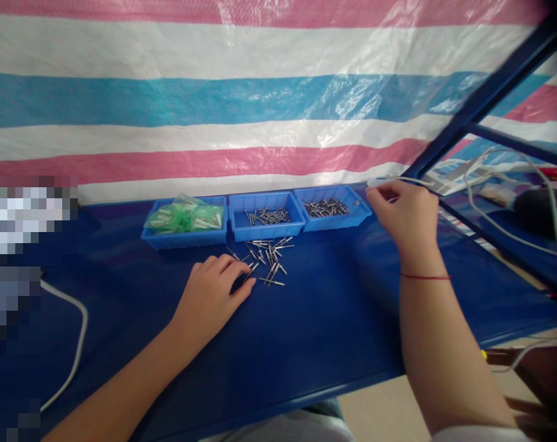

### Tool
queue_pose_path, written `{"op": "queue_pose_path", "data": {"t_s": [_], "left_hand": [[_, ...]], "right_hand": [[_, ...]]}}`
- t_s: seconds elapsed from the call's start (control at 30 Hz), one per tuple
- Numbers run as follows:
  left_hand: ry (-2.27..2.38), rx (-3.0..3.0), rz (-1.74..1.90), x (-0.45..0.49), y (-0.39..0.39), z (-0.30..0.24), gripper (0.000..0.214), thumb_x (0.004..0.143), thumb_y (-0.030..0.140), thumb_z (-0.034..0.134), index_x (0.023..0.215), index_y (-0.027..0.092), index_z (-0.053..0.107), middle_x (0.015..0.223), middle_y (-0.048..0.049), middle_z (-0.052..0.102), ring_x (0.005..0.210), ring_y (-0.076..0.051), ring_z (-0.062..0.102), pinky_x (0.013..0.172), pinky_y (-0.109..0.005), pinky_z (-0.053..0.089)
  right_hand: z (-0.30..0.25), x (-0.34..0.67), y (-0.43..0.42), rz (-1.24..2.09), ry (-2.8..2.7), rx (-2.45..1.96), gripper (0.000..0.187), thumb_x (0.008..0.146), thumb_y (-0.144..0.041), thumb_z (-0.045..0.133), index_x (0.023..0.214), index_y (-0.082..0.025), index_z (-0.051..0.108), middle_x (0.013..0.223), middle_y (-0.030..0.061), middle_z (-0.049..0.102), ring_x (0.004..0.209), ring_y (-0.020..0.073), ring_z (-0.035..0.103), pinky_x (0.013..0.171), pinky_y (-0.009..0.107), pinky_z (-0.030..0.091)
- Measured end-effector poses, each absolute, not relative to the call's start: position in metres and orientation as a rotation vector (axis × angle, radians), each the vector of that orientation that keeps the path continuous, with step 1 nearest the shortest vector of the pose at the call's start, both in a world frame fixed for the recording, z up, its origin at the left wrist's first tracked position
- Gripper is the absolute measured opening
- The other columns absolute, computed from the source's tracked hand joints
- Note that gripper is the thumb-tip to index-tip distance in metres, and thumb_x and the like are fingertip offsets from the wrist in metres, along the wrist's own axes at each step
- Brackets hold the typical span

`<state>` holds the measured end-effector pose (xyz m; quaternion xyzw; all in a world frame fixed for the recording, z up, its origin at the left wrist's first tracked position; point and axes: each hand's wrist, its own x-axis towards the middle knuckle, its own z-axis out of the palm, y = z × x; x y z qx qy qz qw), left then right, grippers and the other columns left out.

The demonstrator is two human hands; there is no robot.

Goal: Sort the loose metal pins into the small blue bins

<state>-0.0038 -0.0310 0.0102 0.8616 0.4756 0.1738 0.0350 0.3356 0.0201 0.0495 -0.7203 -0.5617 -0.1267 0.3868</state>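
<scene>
Loose silver blind rivets lie in a small pile on the blue tabletop. My left hand rests at the pile's left side, fingers curved and the thumb apart from the index finger. Some rivets lie at its fingertips; whether it touches them I cannot tell. Over the right end of the right bin, my right hand is pinched, with a small silver rivet showing at its fingertips. That bin holds many darker rivets. The middle bin also contains rivets.
Green packets fill the left bin. Behind the bins hangs a striped plastic sheet. A dark metal frame and white cables stand at right. Another white cable lies at left.
</scene>
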Motion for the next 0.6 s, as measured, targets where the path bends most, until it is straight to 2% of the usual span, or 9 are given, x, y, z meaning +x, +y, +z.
{"op": "queue_pose_path", "data": {"t_s": [0.23, 0.47, 0.6], "left_hand": [[1.502, 2.665, 0.404, -0.003, -0.031, 0.011, 0.017, 0.089, 0.033, 0.056, 0.097, 0.023, 0.067, 0.097, -0.0037, 0.066, 0.086, -0.021, 0.06, 0.07, -0.032, 0.036], [1.524, 2.632, 0.364, -0.001, -0.028, 0.012, 0.019, 0.093, 0.03, 0.052, 0.092, 0.021, 0.068, 0.093, -0.0039, 0.065, 0.085, -0.021, 0.059, 0.071, -0.033, 0.037], [1.524, 2.728, 0.33, -0.003, -0.027, 0.008, 0.021, 0.094, 0.028, 0.048, 0.088, 0.018, 0.065, 0.088, -0.0054, 0.063, 0.082, -0.021, 0.057, 0.069, -0.032, 0.037]], "right_hand": [[0.054, 0.326, 0.019, -0.239, -1.438, -1.765, 0.021, 0.084, -0.034, 0.054, 0.074, -0.02, 0.067, 0.068, 0.0082, 0.065, 0.066, 0.0238, 0.059, 0.065, 0.037, 0.04], [0.054, 0.286, 0.017, -0.052, -1.562, -1.596, 0.021, 0.084, -0.032, 0.055, 0.076, -0.017, 0.068, 0.066, 0.0032, 0.065, 0.059, 0.0158, 0.058, 0.059, 0.029, 0.041], [0.048, 0.247, 0.008, 0.132, -1.814, -1.367, 0.021, 0.087, -0.03, 0.053, 0.079, -0.017, 0.068, 0.072, 0.0038, 0.067, 0.061, 0.0147, 0.057, 0.06, 0.028, 0.041]]}}
